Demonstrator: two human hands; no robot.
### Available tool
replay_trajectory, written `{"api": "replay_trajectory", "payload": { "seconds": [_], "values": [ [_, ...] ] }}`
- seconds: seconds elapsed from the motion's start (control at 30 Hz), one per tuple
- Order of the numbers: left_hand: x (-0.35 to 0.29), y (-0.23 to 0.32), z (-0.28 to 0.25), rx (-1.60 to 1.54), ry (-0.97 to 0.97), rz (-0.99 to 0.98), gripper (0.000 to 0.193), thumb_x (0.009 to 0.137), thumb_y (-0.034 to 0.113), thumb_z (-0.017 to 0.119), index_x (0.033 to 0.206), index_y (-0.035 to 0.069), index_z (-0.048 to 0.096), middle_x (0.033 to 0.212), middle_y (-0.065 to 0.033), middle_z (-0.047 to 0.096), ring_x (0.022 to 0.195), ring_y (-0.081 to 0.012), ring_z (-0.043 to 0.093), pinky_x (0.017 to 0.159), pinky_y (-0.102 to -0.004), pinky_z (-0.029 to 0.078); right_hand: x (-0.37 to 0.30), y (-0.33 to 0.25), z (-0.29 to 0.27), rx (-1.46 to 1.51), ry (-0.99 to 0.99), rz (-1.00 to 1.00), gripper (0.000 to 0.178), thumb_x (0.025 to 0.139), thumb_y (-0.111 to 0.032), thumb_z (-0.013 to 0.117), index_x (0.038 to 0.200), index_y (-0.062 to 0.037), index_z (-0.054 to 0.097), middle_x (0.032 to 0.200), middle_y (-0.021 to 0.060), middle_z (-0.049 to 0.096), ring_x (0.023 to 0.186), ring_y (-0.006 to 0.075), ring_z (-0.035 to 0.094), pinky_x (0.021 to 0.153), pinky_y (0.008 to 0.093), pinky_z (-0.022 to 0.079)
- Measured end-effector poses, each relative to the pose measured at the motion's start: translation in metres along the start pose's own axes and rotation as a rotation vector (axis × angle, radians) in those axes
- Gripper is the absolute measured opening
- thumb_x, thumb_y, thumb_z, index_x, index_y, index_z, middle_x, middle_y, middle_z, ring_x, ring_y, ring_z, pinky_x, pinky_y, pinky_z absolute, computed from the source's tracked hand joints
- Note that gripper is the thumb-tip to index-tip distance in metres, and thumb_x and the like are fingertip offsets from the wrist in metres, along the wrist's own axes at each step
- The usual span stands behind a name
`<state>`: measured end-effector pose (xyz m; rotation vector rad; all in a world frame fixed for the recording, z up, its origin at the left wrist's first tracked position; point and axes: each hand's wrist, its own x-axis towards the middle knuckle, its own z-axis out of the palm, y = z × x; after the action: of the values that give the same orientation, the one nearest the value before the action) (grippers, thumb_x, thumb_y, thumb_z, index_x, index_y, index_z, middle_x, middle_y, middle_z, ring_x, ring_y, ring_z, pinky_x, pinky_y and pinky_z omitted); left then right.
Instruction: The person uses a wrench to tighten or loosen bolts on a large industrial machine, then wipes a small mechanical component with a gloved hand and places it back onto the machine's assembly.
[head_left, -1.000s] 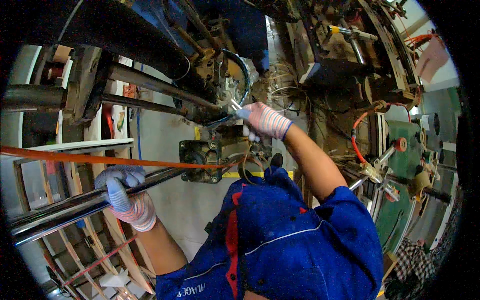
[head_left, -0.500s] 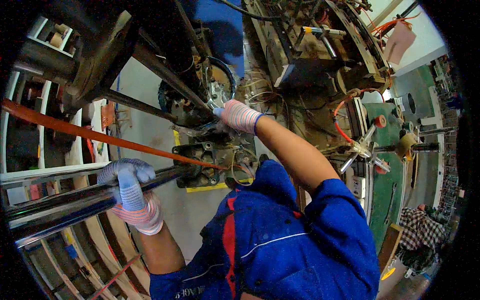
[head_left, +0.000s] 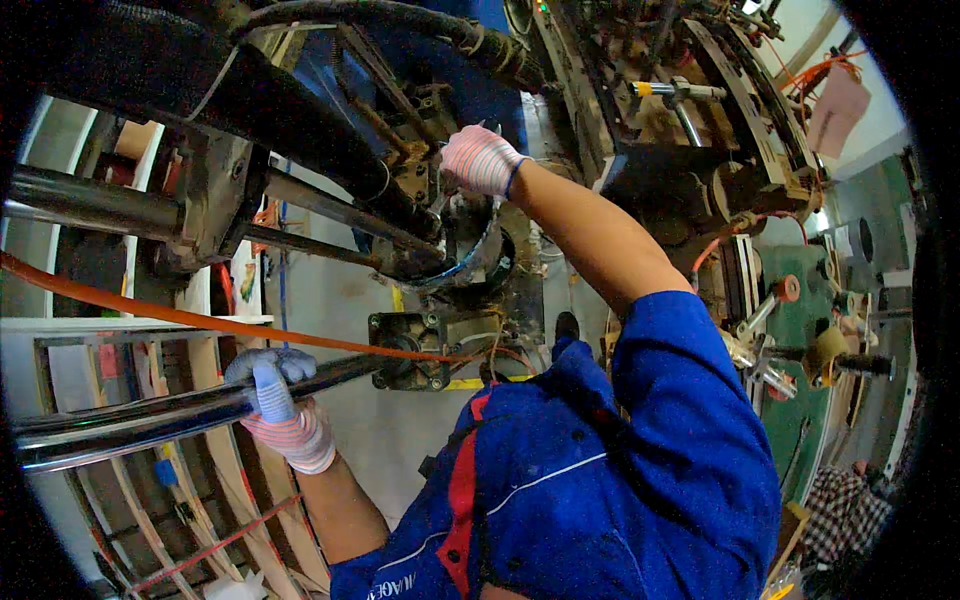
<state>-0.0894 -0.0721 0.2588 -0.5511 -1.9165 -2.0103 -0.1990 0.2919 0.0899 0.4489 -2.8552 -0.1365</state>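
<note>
Evidently, the left hand wraps its fingers around the shiny bar at lower left. The right hand, fingers curled, is at the machine; I cannot tell what it holds. A firm left grip should steady the body for careful right-hand work.

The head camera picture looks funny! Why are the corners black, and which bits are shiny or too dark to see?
In the head view, the wide fisheye lens leaves black corners and bends straight edges; in the head view, bright glare streaks the shiny bar by the left hand; also there, the black cylinder at upper left is so dark that its details fade.
</note>
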Motion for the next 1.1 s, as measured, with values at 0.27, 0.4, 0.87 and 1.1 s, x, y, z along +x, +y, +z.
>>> {"api": "replay_trajectory", "payload": {
  "seconds": [0.27, 0.4, 0.87, 1.1],
  "values": [
    [-0.003, 0.003, -0.002, -0.050, 0.010, -0.111, 0.024, 0.089, 0.022, 0.070, 0.085, 0.004, 0.055, 0.063, -0.0053, 0.049, 0.057, -0.0198, 0.052, 0.056, -0.0365, 0.048, -0.075, -0.016, 0.028, 0.476, -0.336, 0.456, 0.021, 0.086, -0.023, 0.066, 0.105, -0.0164, 0.074, 0.099, 0.0126, 0.073, 0.097, 0.0337, 0.071, 0.083, 0.0468, 0.058],
    [-0.005, 0.005, -0.003, -0.073, 0.001, -0.125, 0.024, 0.089, 0.022, 0.071, 0.085, 0.005, 0.055, 0.063, -0.0042, 0.048, 0.056, -0.0189, 0.049, 0.056, -0.0360, 0.046, -0.106, -0.065, 0.010, 0.761, -0.248, 0.713, 0.033, 0.092, -0.037, 0.062, 0.113, -0.0116, 0.068, 0.103, 0.0184, 0.072, 0.097, 0.0384, 0.069, 0.085, 0.0477, 0.056],
    [-0.006, 0.006, 0.006, -0.070, 0.074, -0.119, 0.021, 0.087, 0.018, 0.071, 0.085, 0.005, 0.056, 0.062, -0.0061, 0.051, 0.055, -0.0188, 0.053, 0.054, -0.0337, 0.047, -0.104, -0.147, -0.019, 0.769, -0.349, 0.695, 0.041, 0.089, -0.014, 0.059, 0.129, -0.0030, 0.054, 0.111, 0.0234, 0.068, 0.104, 0.0400, 0.067, 0.087, 0.0492, 0.054],
    [-0.006, 0.001, 0.000, -0.053, 0.055, -0.110, 0.022, 0.087, 0.020, 0.072, 0.085, 0.004, 0.057, 0.063, -0.0072, 0.053, 0.055, -0.0197, 0.054, 0.054, -0.0344, 0.049, -0.098, -0.119, -0.024, 0.647, -0.443, 0.526, 0.057, 0.086, -0.009, 0.065, 0.141, -0.0021, 0.048, 0.109, 0.0206, 0.070, 0.100, 0.0383, 0.068, 0.081, 0.0460, 0.056]
  ]
}}
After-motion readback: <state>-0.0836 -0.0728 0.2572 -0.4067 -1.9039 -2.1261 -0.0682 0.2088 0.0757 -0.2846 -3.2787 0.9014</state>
